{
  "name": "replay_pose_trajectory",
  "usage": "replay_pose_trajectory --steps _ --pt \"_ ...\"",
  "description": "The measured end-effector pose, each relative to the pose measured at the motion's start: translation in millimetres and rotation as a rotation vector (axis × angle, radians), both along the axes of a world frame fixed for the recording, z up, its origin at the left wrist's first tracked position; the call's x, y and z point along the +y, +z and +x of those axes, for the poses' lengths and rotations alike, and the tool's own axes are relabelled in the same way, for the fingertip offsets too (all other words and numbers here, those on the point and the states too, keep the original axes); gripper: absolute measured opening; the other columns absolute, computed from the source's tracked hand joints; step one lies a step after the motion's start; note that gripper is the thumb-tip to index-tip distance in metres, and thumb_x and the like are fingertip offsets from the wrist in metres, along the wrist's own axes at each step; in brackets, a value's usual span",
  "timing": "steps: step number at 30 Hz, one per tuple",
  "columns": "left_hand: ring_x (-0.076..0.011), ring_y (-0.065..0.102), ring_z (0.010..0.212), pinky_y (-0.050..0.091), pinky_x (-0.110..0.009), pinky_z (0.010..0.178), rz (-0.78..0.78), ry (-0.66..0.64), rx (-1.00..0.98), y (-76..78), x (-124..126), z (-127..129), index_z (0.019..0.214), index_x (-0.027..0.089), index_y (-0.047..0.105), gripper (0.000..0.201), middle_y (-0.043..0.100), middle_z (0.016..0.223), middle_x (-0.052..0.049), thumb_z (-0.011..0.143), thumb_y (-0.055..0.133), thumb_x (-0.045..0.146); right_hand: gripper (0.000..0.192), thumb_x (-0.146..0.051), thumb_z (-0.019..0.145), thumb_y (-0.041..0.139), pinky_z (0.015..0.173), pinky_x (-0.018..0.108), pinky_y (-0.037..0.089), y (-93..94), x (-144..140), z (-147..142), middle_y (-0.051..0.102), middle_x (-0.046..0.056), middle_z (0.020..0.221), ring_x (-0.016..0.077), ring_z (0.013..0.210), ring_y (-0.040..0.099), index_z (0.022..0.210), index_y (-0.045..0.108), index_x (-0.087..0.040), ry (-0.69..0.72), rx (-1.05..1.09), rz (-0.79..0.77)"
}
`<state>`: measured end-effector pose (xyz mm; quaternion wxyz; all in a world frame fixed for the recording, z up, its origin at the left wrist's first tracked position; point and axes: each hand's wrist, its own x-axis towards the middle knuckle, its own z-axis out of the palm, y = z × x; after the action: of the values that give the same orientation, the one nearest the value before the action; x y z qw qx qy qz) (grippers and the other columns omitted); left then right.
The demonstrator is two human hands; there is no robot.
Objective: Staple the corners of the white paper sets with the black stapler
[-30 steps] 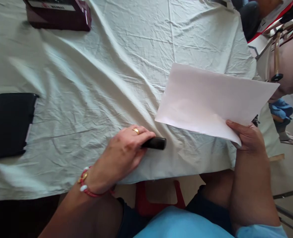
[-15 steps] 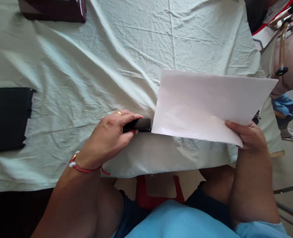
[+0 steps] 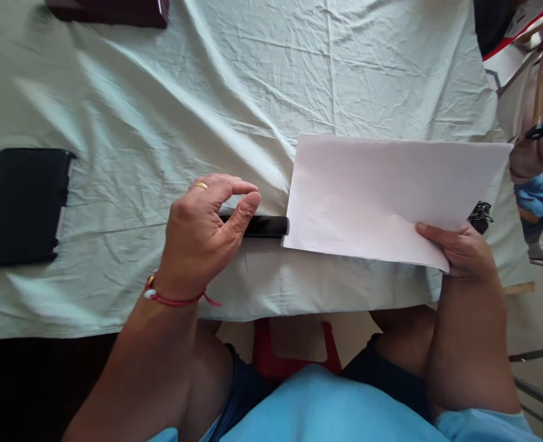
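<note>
Stapler [image 3: 264, 226] lies flat on the tablecloth [image 3: 161, 123], its nose touching the left edge of the paper sheets [image 3: 381, 190]; my left hand [image 3: 202, 233] pinches its rear end. My right hand [image 3: 464, 252] grips the sheets' near right corner, lifted off the cloth. I'd judge this the lining-up step: next the sheet edge needs feeding between the stapler's arms, then pressing down.

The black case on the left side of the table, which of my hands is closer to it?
Left. Your left hand is beside the black case, apart from it, resting on a black marker. Your right hand is far across the table, holding the paper.
</note>
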<state>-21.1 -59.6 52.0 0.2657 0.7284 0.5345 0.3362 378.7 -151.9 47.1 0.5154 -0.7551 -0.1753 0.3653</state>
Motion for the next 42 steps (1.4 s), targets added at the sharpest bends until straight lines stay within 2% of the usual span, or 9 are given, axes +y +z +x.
replay_pose_trajectory --steps 2,5,10,18,20,25,31,37,42 --pt "-0.0311 0.077 0.130 0.059 -0.050 0.121 0.018 0.052 0.017 -2.3 0 4 0.107 0.028 0.083 0.034 0.086 0.120 -0.006 0.113 0.065 0.056 0.059 -0.026 0.032 0.115 0.069 0.021 0.069 2.7 0 0 0.091 0.006 0.100 0.0176 0.082 0.079 0.085 0.089 -0.020 -0.014 -0.009 -0.018" --pt "-0.0306 0.078 0.130 0.060 -0.051 0.121 0.024 0.111 0.021 -5.3 0 7 0.103 0.030 0.080 0.026 0.087 0.120 -0.004 0.112 0.066 0.049 0.055 -0.024 0.033 0.112 0.065 0.019 0.068 6.0 -1 3 0.090 0.005 0.096 0.0164 0.077 0.077 0.083 0.091 -0.021 -0.025 -0.040 -0.047" --pt "-0.0337 0.077 0.128 0.060 -0.055 0.120 0.048 0.094 0.064 -12.0 1 11 0.101 0.029 0.077 0.016 0.086 0.117 -0.008 0.110 0.067 0.036 0.051 -0.024 0.037 0.112 0.067 0.024 0.071 3.9 -4 10 0.091 0.005 0.098 0.0191 0.079 0.079 0.083 0.091 -0.024 0.001 -0.059 -0.023" --pt "-0.0370 0.070 0.137 0.052 -0.058 0.125 0.067 0.117 0.092 -19.3 11 22 0.096 0.029 0.072 0.026 0.080 0.118 -0.011 0.114 0.063 0.045 0.054 -0.029 0.035 0.114 0.066 0.023 0.070 1.3 1 5 0.091 0.005 0.097 0.0187 0.079 0.080 0.083 0.090 -0.022 0.027 -0.047 -0.042" --pt "-0.0364 0.071 0.131 0.053 -0.055 0.120 0.078 0.100 0.101 -19.0 13 27 0.091 0.028 0.069 0.029 0.079 0.111 -0.011 0.114 0.061 0.045 0.057 -0.030 0.033 0.116 0.066 0.021 0.070 2.0 3 2 0.091 0.005 0.097 0.0177 0.079 0.080 0.084 0.090 -0.022 0.032 -0.029 -0.034" --pt "-0.0305 0.070 0.090 0.055 -0.047 0.091 -0.001 -0.004 0.133 -15.2 11 39 0.069 0.029 0.052 0.045 0.068 0.077 -0.006 0.108 0.062 0.050 0.057 -0.028 0.034 0.116 0.068 0.020 0.070 1.5 3 -1 0.091 0.003 0.096 0.0163 0.078 0.079 0.084 0.089 -0.023 0.037 -0.022 0.001" --pt "-0.0263 0.063 0.077 0.049 -0.042 0.079 -0.056 -0.040 0.171 -13.8 9 40 0.067 0.028 0.050 0.046 0.064 0.072 -0.005 0.105 0.064 0.050 0.050 -0.026 0.041 0.113 0.072 0.028 0.073 0.5 3 -1 0.091 0.006 0.102 0.0210 0.083 0.081 0.085 0.089 -0.023 0.052 -0.027 0.005" --pt "-0.0315 0.069 0.090 0.051 -0.043 0.080 -0.081 -0.027 0.248 -19.6 7 44 0.070 0.028 0.050 0.042 0.068 0.081 -0.008 0.106 0.066 0.042 0.052 -0.028 0.041 0.113 0.072 0.030 0.073 -1.0 3 1 0.091 0.008 0.104 0.0229 0.085 0.082 0.087 0.088 -0.022 0.048 -0.038 -0.003" --pt "-0.0378 0.074 0.101 0.055 -0.051 0.093 -0.058 -0.076 0.394 -22.6 7 46 0.079 0.028 0.059 0.033 0.076 0.095 -0.013 0.110 0.060 0.038 0.049 -0.027 0.041 0.114 0.072 0.029 0.073 0.7 3 -3 0.091 0.006 0.101 0.0215 0.085 0.082 0.084 0.090 -0.024 0.052 -0.014 0.019"
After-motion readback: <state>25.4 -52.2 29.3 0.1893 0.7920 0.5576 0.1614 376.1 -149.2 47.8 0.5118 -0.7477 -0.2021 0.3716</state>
